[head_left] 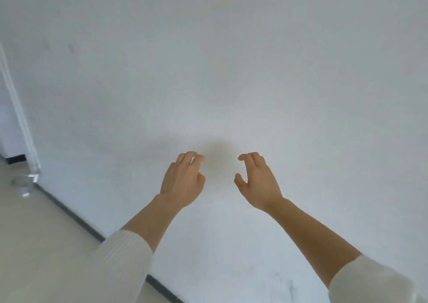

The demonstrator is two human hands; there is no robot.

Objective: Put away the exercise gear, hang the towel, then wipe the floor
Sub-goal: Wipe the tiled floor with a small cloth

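Observation:
Both arms reach forward toward a plain white wall (231, 71). My left hand (183, 180) is held up in the middle of the view, fingers curled and slightly apart, holding nothing. My right hand (257, 182) is level with it, a short gap to its right, fingers also curled and empty. The two palms face each other. A faint shadow lies on the wall between them. White sleeves cover both arms from the elbow. No towel, exercise gear or cloth is in view.
A pale floor (34, 244) fills the lower left, meeting the wall along a dark baseboard (74, 217). A white corner edge (18, 108) runs down the far left, with a small shiny fitting (25, 182) at its foot.

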